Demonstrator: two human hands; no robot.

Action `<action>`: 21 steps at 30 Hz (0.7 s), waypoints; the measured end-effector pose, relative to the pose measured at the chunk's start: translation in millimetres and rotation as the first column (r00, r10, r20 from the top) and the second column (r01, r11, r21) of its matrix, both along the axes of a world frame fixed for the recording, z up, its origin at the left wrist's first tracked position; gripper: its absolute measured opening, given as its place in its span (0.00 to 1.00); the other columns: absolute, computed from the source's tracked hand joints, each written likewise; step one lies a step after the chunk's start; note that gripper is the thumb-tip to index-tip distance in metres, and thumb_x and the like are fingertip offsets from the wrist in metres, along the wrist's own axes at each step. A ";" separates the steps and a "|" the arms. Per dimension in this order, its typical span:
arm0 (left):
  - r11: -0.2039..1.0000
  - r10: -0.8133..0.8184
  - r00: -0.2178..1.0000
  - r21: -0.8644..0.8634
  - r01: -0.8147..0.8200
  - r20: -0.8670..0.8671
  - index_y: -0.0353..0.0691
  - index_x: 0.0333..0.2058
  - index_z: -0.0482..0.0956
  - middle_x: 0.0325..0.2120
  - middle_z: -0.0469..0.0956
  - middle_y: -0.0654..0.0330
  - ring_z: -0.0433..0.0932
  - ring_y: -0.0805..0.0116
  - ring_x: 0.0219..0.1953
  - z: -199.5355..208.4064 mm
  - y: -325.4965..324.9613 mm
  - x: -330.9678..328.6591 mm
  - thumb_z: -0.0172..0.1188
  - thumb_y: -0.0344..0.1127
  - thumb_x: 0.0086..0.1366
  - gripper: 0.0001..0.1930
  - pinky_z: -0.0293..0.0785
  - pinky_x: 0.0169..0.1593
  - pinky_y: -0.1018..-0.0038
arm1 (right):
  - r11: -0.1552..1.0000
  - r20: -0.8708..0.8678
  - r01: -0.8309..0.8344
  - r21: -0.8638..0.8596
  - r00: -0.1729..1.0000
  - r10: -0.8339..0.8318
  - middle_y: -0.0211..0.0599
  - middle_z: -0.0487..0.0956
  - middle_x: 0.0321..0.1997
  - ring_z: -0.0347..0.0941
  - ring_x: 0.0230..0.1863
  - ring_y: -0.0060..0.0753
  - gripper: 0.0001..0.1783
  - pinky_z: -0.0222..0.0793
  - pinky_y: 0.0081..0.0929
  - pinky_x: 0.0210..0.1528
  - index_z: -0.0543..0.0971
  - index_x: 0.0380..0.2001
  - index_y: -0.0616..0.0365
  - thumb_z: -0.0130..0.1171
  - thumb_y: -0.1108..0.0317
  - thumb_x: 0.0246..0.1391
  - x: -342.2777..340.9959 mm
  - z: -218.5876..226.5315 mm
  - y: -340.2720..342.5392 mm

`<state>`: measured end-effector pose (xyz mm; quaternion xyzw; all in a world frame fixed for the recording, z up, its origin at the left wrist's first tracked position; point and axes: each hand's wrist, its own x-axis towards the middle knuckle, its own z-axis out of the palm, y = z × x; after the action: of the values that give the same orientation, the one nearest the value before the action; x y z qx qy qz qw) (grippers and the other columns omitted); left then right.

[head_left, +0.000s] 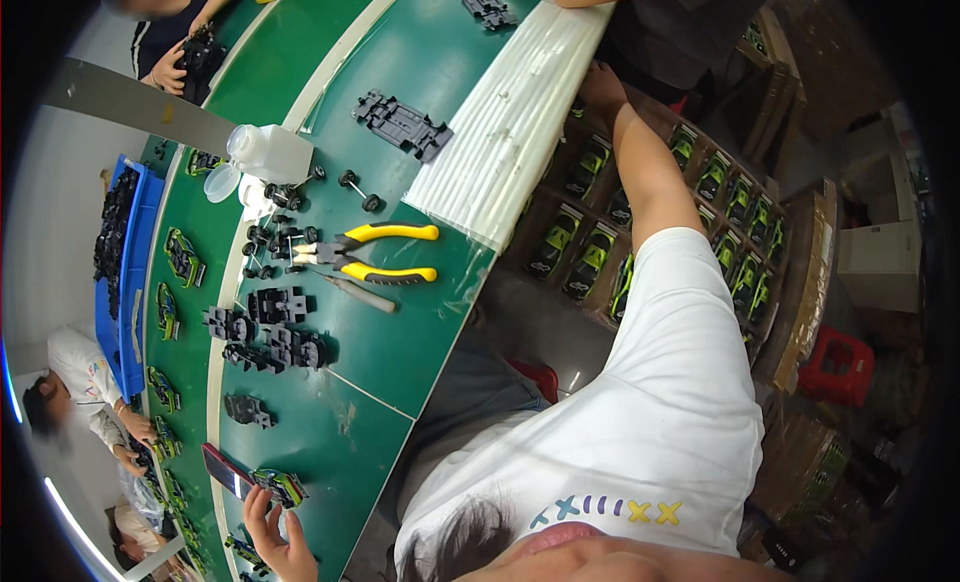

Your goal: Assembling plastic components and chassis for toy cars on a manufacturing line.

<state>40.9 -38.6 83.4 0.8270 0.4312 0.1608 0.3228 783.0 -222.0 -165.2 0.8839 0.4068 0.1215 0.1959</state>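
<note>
My left hand [277, 544] is at the near end of the green worktable, fingers apart and empty. Its fingertips come close to a green and black toy car [279, 488] and a dark red-edged phone [228, 471]; whether they touch either I cannot tell. My right arm stretches out to the right, over a carton of toy cars [551, 244] set in divided compartments. At its end, my right hand [603, 90] is in shade by the carton's far left corner. Its fingers are mostly hidden, so any hold is unclear.
Yellow-handled pliers [385, 252], small wheel axles [358, 191], black chassis parts [402, 125] and a white plastic bottle [270, 153] lie on the table. White ribbed sheeting [510, 112] covers its edge. Beyond are a blue bin [130, 282], more toy cars and co-workers. A red stool [836, 367] stands right.
</note>
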 end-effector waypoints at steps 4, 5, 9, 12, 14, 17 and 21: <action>1.000 -0.004 1.000 -0.011 0.004 -0.010 0.36 0.54 0.67 0.58 0.62 0.58 0.66 0.67 0.56 4.8 -2.0 5.1 0.51 0.22 0.60 0.21 0.65 0.55 0.73 | 0.999 -0.140 0.045 0.030 0.989 -0.040 0.37 0.68 0.57 0.62 0.60 0.43 0.27 0.61 0.40 0.60 0.70 0.55 0.40 0.51 0.69 0.49 1.5 -7.4 -0.4; 1.000 -0.001 1.000 -0.013 0.001 -0.013 0.36 0.54 0.67 0.59 0.62 0.58 0.66 0.67 0.57 6.6 -3.4 9.2 0.51 0.22 0.61 0.21 0.65 0.55 0.73 | 0.989 -0.226 0.143 0.037 0.965 -0.131 0.38 0.67 0.59 0.62 0.61 0.43 0.29 0.63 0.40 0.59 0.67 0.58 0.39 0.50 0.69 0.50 2.6 -15.0 -0.3; 1.000 0.018 1.000 0.001 -0.018 -0.024 0.36 0.54 0.67 0.59 0.62 0.57 0.66 0.66 0.57 12.9 -5.6 9.9 0.51 0.24 0.61 0.20 0.65 0.55 0.73 | 0.996 -0.119 0.088 0.025 0.989 -0.085 0.42 0.67 0.60 0.64 0.60 0.43 0.27 0.62 0.39 0.60 0.66 0.58 0.51 0.48 0.70 0.52 20.4 -39.0 -3.0; 1.000 -0.023 0.996 -0.004 0.024 0.083 0.33 0.51 0.70 0.56 0.64 0.51 0.67 0.60 0.57 -1.5 13.9 17.4 0.54 0.24 0.59 0.20 0.68 0.55 0.68 | 0.635 -0.245 0.288 0.717 0.957 -0.156 0.47 0.71 0.56 0.67 0.56 0.46 0.19 0.63 0.33 0.58 0.71 0.51 0.61 0.42 0.67 0.58 53.4 -86.1 -92.5; 0.997 0.057 0.995 0.041 -0.060 0.078 0.32 0.50 0.71 0.55 0.66 0.51 0.67 0.60 0.57 6.4 2.5 6.4 0.55 0.22 0.57 0.19 0.68 0.56 0.68 | 0.619 -0.142 0.174 0.766 0.985 -0.102 0.42 0.79 0.45 0.74 0.48 0.42 0.15 0.67 0.33 0.53 0.79 0.43 0.58 0.46 0.67 0.58 -68.5 13.7 -50.9; 0.996 0.045 0.987 0.072 -0.057 0.152 0.31 0.46 0.74 0.50 0.71 0.52 0.71 0.63 0.53 7.5 14.4 9.9 0.57 0.21 0.56 0.16 0.69 0.53 0.71 | 0.263 -0.423 0.371 0.891 0.888 0.182 0.34 0.81 0.42 0.77 0.39 0.23 0.10 0.72 0.20 0.43 0.80 0.39 0.61 0.57 0.74 0.53 -128.0 72.0 -91.2; 0.995 0.054 0.937 0.064 -0.081 0.346 0.30 0.43 0.75 0.46 0.74 0.54 0.75 0.69 0.47 -5.6 36.2 -15.0 0.55 0.20 0.59 0.12 0.72 0.49 0.77 | 0.076 -0.222 0.221 0.972 0.774 0.592 0.42 0.80 0.41 0.75 0.34 0.23 0.08 0.73 0.17 0.39 0.78 0.36 0.67 0.52 0.84 0.54 -245.8 156.5 -48.0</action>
<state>25.9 -2.4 77.7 0.7828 0.3898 0.3302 0.3551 537.1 -270.1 -8.7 0.7002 0.3734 0.1089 -0.5988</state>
